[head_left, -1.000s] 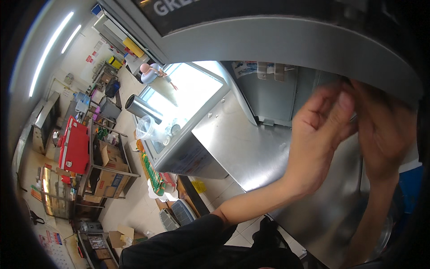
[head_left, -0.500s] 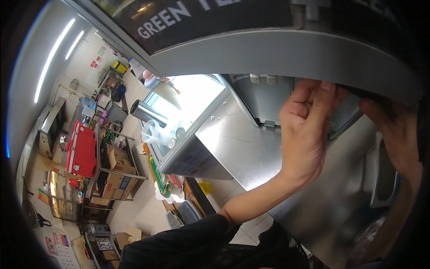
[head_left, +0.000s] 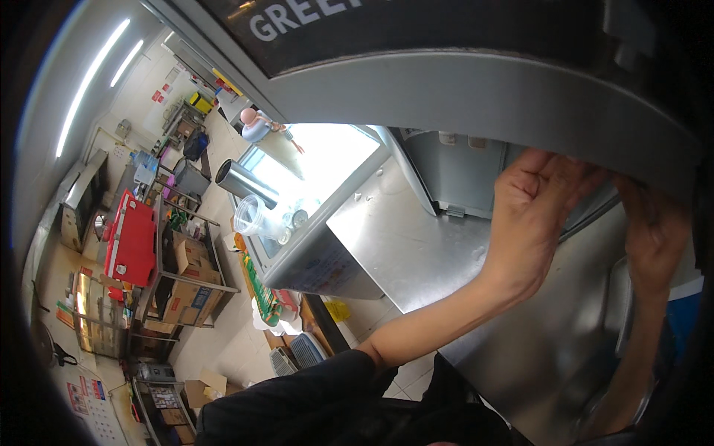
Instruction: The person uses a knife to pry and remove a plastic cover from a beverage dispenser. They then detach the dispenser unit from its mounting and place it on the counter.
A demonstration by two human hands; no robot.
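The left hand (head_left: 526, 230) and right hand (head_left: 656, 241) seem busy at the low edge of the grey panel (head_left: 446, 85) over the shiny counter (head_left: 424, 256), each grip curled (I can't tell how tight, or if anything is held), so the next bit likely needs careful fingers.

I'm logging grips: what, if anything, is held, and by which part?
It cannot be told: the left hand and right hand are near the grey panel, with no held thing clearly visible.

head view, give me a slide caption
Left hand and right hand at the lower edge of a grey panel, above a steel counter.
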